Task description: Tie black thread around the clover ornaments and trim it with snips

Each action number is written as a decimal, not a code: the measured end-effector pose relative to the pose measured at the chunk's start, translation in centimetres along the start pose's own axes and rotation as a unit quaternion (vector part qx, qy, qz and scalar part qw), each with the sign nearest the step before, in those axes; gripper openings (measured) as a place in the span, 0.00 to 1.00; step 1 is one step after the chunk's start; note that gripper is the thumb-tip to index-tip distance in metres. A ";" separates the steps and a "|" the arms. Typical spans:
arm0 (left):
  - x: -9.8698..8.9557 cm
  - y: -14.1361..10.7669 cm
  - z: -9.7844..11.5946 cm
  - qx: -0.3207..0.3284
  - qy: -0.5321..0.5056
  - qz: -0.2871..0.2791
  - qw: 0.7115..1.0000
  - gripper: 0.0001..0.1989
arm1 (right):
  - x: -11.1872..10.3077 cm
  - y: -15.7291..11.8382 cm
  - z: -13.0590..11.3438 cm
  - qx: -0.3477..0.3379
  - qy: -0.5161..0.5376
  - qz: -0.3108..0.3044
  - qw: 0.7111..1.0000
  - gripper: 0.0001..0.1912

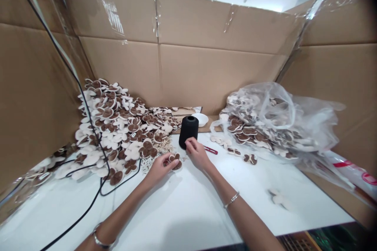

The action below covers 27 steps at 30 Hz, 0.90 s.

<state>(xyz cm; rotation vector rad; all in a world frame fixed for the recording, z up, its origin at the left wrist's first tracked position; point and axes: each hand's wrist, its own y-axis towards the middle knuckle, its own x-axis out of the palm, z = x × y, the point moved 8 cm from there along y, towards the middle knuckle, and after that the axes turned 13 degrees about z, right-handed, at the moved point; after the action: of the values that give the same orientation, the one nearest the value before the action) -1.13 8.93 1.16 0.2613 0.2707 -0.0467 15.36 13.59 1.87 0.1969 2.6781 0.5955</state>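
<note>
My left hand (161,170) is closed on a brown and cream flower-shaped felt piece (177,162), held low over the white table between thumb and fingers. Just to its right, my right hand (196,153) has its fingertips pinched together in front of a black cone-shaped spool (189,127). Whatever lies between those fingertips is too small to make out. A small red-handled tool (211,150) lies on the table beside the right hand. Left of the left hand is a scatter of small cream bits (163,147).
A big heap of flower-shaped pieces (110,125) fills the left. More spill from a clear plastic bag (282,121) at right. A white bowl (202,119) stands behind the spool. Black cables (93,200) cross the table's left side. Cardboard walls (188,62) surround the table.
</note>
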 end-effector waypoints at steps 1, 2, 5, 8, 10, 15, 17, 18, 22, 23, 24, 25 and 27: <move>0.0 0.0 0.1 0.001 0.002 0.000 1.000 0.13 | -0.9 0.2 0.5 0.021 -0.008 0.001 1.000 0.13; 0.0 -0.1 0.2 0.002 0.005 0.000 1.000 0.14 | -1.7 0.3 0.9 0.031 -0.044 -0.008 0.999 0.12; 0.0 -0.3 0.7 0.012 0.019 0.002 1.000 0.13 | -5.0 0.7 2.4 0.039 -0.284 -0.004 0.958 0.08; 0.0 -0.6 1.5 0.057 0.071 0.007 0.996 0.11 | -7.3 0.7 3.2 0.039 -0.465 -0.023 0.884 0.18; 0.2 -0.8 2.1 0.107 0.115 0.006 0.987 0.09 | -7.5 0.4 3.6 0.055 -0.504 -0.072 0.859 0.22; 1.1 -1.8 3.1 0.271 0.205 0.000 0.941 0.07 | -6.5 -0.2 3.6 0.093 -0.495 -0.148 0.851 0.23; 1.2 -2.1 3.2 0.311 0.216 0.004 0.926 0.07 | -6.3 -0.3 3.7 0.110 -0.488 -0.161 0.851 0.24; 1.2 -2.1 3.2 0.321 0.218 0.006 0.922 0.07 | -6.2 -0.4 3.8 0.119 -0.485 -0.164 0.850 0.23; 1.4 -2.4 3.3 0.333 0.225 -0.015 0.916 0.06 | -6.4 -0.6 4.5 0.156 -0.466 -0.174 0.853 0.18; 1.6 -2.4 3.4 0.333 0.228 -0.026 0.915 0.06 | -6.3 -0.7 4.5 0.161 -0.455 -0.178 0.857 0.16; 1.7 -2.5 3.4 0.334 0.231 -0.037 0.913 0.06 | -6.1 -0.7 4.4 0.161 -0.440 -0.186 0.863 0.14; 1.9 -2.6 3.4 0.335 0.235 -0.047 0.911 0.07 | -5.7 -0.8 4.2 0.158 -0.421 -0.196 0.872 0.13; 2.1 -2.7 3.5 0.341 0.242 -0.064 0.906 0.09 | -4.6 -1.1 3.5 0.142 -0.375 -0.220 0.889 0.10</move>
<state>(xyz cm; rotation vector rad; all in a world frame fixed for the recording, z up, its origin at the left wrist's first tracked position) 1.58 5.37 3.12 0.9605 0.7687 -0.2107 20.96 12.92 0.04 -0.0956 1.9309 -0.0376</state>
